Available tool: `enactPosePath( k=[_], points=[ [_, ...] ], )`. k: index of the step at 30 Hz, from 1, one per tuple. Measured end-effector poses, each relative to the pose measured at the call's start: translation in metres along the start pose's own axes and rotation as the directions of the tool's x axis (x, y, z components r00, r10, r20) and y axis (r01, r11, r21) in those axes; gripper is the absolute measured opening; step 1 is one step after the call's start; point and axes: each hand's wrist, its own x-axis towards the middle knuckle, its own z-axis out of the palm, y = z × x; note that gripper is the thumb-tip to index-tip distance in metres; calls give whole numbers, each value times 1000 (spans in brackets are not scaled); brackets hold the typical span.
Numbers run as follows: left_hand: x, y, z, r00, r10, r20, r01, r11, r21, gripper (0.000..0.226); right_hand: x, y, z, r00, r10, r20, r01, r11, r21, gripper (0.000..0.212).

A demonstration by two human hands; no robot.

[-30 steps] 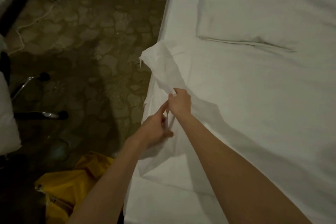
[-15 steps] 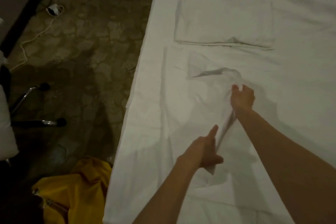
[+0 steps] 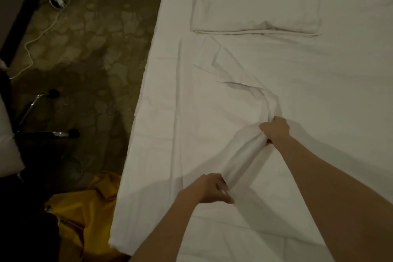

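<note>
Bunched white cotton cloth (image 3: 244, 151) lies on the white bed (image 3: 319, 91), long axis running from near-left to far-right; left hand (image 3: 212, 189) and right hand (image 3: 275, 130) each grip an end.

A cloth (image 3: 234, 100) is spread on the bed (image 3: 331, 95) and gathered between two hands. It is gripped by the right hand (image 3: 275, 131) at the farther point and by the left hand (image 3: 210, 189) nearer and to the left. A folded cloth (image 3: 255, 2) is laid flat behind it, apart. On the floor (image 3: 102, 53) left of the bed, a bag (image 3: 85, 208) is set beside the near corner. Chair legs (image 3: 42, 112) are placed farther left, and a charger (image 3: 57, 2) is found at the far end.
</note>
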Motion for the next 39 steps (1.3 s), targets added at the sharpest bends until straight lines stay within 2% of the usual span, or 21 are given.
enactPosePath(
  k=[3,6,8,12,14,16,19,21,22,24,26,27,29,30,32,33,36,37,39],
  points=[
    [4,-21,-7,976,-91,-197,80,995,-64,32,-3,10,-3,999,32,-22,-32,999,-28,49],
    [-2,-43,-16,839,-219,-498,183,976,-121,28,-19,23,3,988,120,97,-123,992,27,50],
    [-8,-53,-21,789,-265,-555,195,964,-183,42,-32,27,8,965,173,198,-179,984,15,37],
    [-16,-61,-18,797,-263,-544,147,957,-249,61,-47,25,7,926,264,270,-259,964,-54,16],
    [-22,-59,-13,830,-201,-521,72,963,-259,70,-53,23,4,940,216,265,-239,969,59,18],
    [-27,-55,-9,878,-88,-471,-31,971,-239,82,-61,18,6,970,109,217,-152,969,195,32],
    [-37,-46,-2,958,74,-275,-103,990,-92,105,-91,-2,20,979,-41,201,-31,939,341,41],
    [-43,-44,8,982,101,-162,-86,992,98,114,-115,-25,37,960,-115,256,-15,890,456,44],
    [-45,-45,14,983,106,-147,-78,979,186,116,-126,-38,45,949,-152,276,-5,868,496,47],
    [-45,-54,27,974,95,-207,-34,959,281,107,-144,-60,60,925,-229,303,25,834,552,55],
    [-45,-62,34,932,45,-359,47,969,244,96,-154,-75,68,925,-255,282,14,764,645,53],
    [-46,-65,36,908,11,-418,88,972,217,96,-155,-77,69,940,-239,245,-5,705,709,43],
    [-46,-72,35,820,53,-570,109,963,246,102,-152,-72,66,980,-142,139,-29,593,805,18],
    [-43,-78,33,784,98,-612,103,953,285,104,-146,-62,64,993,-73,92,-35,564,825,13],
    [-37,-94,31,767,146,-625,132,917,376,91,-135,-38,57,996,84,37,-76,537,840,12],
    [-37,-100,27,752,156,-641,149,906,395,85,-130,-25,53,989,146,13,-93,558,825,17],
    [-41,-107,21,819,141,-556,169,867,469,83,-119,8,40,969,233,-86,-109,711,695,24],
    [-41,-106,21,844,147,-516,147,862,486,81,-119,17,37,967,243,-71,-141,751,646,25],
    [-37,-108,24,864,203,-461,109,818,565,72,-125,34,35,955,283,90,-288,812,508,32]
  ],
)
